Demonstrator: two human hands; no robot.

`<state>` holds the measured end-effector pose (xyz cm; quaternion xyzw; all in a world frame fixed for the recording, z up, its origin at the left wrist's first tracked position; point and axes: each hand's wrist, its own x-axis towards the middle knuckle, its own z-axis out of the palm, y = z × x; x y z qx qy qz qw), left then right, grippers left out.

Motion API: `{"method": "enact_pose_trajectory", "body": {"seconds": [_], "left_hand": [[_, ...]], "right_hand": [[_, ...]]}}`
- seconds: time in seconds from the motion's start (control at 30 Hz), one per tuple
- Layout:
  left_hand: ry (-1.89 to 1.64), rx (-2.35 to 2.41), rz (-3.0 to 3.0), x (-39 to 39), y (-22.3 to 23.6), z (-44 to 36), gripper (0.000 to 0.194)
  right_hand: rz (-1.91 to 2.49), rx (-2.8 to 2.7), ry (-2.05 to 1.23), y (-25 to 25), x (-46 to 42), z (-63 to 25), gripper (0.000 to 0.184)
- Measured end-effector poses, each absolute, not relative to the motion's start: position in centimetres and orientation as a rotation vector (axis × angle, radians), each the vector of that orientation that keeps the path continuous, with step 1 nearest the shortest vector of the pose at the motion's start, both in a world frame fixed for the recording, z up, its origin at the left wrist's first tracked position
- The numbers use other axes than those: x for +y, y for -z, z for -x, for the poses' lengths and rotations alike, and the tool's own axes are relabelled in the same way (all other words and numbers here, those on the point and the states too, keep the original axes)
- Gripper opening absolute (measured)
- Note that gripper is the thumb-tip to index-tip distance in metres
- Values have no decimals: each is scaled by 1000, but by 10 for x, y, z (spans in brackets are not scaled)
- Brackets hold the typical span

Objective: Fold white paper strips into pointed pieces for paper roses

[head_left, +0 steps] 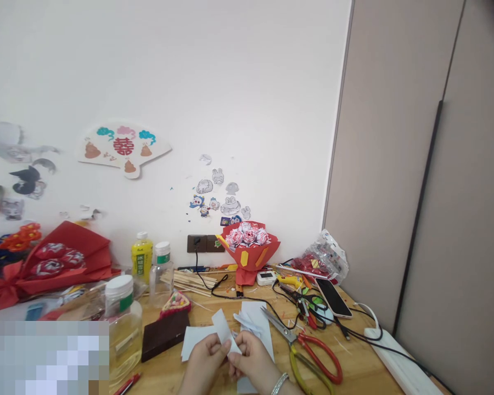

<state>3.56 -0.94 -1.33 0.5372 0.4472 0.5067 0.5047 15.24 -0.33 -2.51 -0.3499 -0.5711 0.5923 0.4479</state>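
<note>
Low in the head view, my left hand point(209, 354) pinches a small piece of white paper point(223, 329) between thumb and fingers. My right hand point(251, 356) grips the same piece from the other side, and the two hands nearly touch. Behind the left hand lie more white paper sheets point(193, 337). Past the right hand, folded paper pieces point(250, 322) rest on a long white strip point(260, 310). Scissors point(298, 343) with one red and one yellow handle lie just right of my right hand, blades pointing away from me. Both palms are hidden.
A dark brown box point(164, 336), a large jar of yellowish liquid point(123, 340) and a red pen point(127, 384) are on the left. At the back stands a red paper bouquet point(247, 255). A phone point(333, 297), cables and a white power strip point(399, 362) occupy the right.
</note>
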Motion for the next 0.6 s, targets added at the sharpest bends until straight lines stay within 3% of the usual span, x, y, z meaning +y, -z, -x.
{"method": "enact_pose_trajectory", "body": {"seconds": [0.6], "left_hand": [[-1158,738,-1068,-12,5,-34,37]], "right_hand": [[795,-1433,-1513,20,-9,-153,46]]}}
